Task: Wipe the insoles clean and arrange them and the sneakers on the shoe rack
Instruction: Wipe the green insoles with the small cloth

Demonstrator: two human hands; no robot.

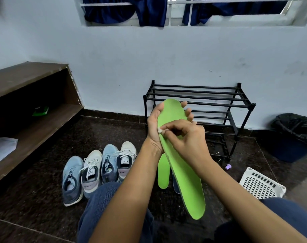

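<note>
My left hand (155, 127) holds a bright green insole (186, 176) from behind, its toe end up and its fingers wrapped round the far edge. My right hand (187, 137) pinches a small white wad (160, 130) against the insole's left edge. A second green insole (163, 174) lies on the dark floor below, with a dark insole (175, 185) partly hidden beside it. Several sneakers, blue (71, 179) and white (92, 172), stand in a row on the floor to the left. The black shoe rack (200, 102) stands bare against the wall behind my hands.
A brown wooden shelf unit (31, 109) runs along the left wall, holding papers (2, 149) and a green item (40, 111). A bin with a black liner (294, 135) stands at the right, a white perforated basket (261, 185) in front of it. A small purple object (228, 166) lies by the rack's foot.
</note>
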